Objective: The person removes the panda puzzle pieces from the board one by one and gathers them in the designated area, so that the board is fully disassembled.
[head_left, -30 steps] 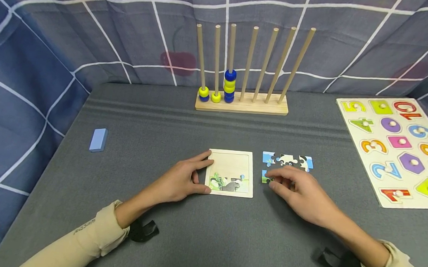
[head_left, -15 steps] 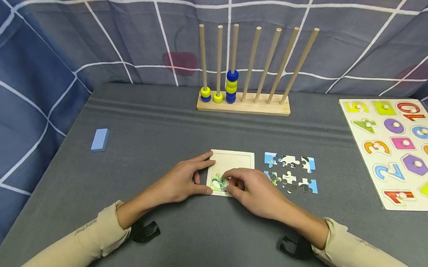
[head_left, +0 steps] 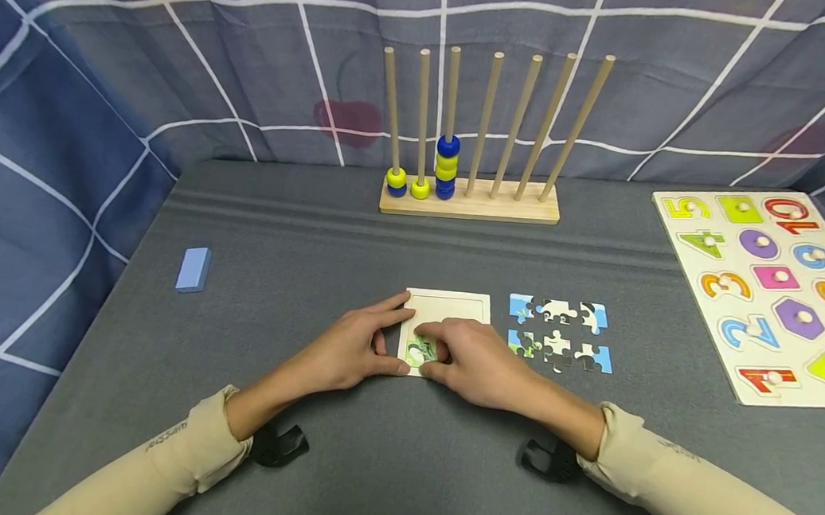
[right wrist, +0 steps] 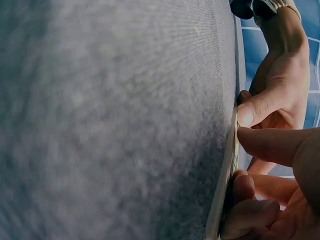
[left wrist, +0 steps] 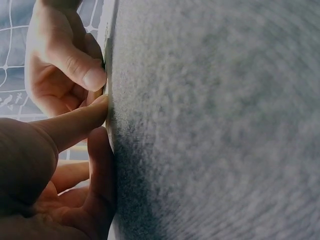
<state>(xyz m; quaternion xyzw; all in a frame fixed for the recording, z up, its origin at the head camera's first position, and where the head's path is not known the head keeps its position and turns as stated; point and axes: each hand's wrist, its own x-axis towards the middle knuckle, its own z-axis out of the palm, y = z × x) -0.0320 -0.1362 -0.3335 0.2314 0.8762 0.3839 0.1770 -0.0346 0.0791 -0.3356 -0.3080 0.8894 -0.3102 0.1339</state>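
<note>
The tray (head_left: 448,306) lay between both hands: the left hand (head_left: 349,349) pressed its left edge, fingers extended; the right hand (head_left: 478,363) — nearer the loose pieces (head_left: 557,344) just rightward — touched the picture (head_left: 419,354), any pinch indiscernible.
</note>
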